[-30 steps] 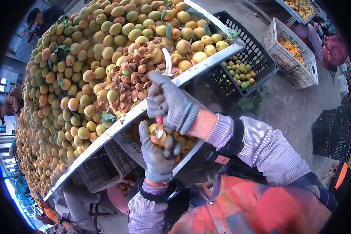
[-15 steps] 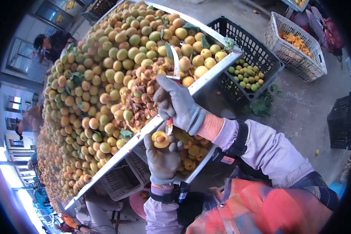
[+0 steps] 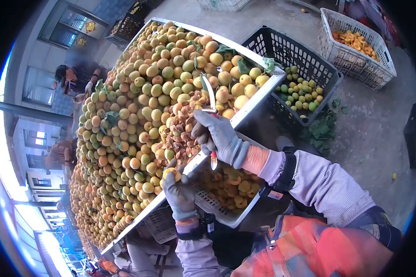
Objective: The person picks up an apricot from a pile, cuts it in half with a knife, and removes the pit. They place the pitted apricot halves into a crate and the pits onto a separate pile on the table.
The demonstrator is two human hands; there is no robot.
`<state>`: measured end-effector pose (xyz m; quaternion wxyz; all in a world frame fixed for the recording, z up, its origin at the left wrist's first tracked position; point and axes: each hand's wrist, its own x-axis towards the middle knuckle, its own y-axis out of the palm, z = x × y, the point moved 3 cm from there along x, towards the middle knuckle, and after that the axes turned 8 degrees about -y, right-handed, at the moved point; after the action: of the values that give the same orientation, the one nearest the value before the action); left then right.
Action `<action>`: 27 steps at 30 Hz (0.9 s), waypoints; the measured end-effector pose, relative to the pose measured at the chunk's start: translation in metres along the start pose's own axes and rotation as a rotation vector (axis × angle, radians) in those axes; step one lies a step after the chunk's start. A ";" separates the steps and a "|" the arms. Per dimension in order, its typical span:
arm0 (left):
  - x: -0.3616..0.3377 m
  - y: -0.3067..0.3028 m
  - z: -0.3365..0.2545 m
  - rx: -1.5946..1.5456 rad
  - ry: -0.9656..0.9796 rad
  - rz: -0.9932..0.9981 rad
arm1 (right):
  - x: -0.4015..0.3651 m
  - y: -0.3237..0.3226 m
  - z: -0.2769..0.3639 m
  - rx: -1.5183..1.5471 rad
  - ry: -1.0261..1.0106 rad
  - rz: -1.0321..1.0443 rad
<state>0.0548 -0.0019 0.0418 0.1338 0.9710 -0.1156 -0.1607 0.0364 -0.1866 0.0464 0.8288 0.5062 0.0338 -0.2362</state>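
My left hand [image 3: 181, 196], in a grey glove, holds a yellow apricot [image 3: 172, 174] between its fingertips by the edge of the sorting table. Closed around a red-handled knife [image 3: 210, 92] is my gloved right hand [image 3: 223, 141]. The knife's curved blade points up and away, while a short metal tip shows below the fist. Under the blade lies a heap of brown pits [image 3: 182, 129] among whole apricots [image 3: 138, 120]. Below both hands, a white crate [image 3: 222, 214] holds opened apricot pieces.
The table's white metal edge [image 3: 259, 94] runs diagonally past my hands. A black crate [image 3: 282, 46] with green fruit stands right, beyond it a white crate [image 3: 356, 69] of apricot halves. Leaves [image 3: 323, 131] lie on the floor. Another person [image 3: 78, 76] is across the table.
The cut apricot's open face with its pit showed before; now the fruit is turned and its cut face is hard to see. My hands have moved apart, and the view has shifted.
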 end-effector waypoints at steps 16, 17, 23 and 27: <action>0.047 -0.010 -0.076 0.547 0.198 -0.202 | 0.011 -0.012 -0.006 -0.229 0.043 0.050; 0.034 0.007 -0.080 0.668 0.192 -0.148 | 0.009 -0.011 -0.003 -0.257 0.030 0.040; -0.008 0.013 -0.050 1.052 0.045 0.150 | 0.012 -0.018 0.004 -0.341 0.068 0.033; -0.031 0.023 -0.057 1.560 0.195 0.027 | 0.002 -0.008 0.005 -0.338 0.007 0.061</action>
<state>0.0417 -0.0029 0.1097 -0.5753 0.7927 -0.1943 0.0544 0.0336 -0.1939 0.0417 0.9088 0.3611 0.0606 -0.2001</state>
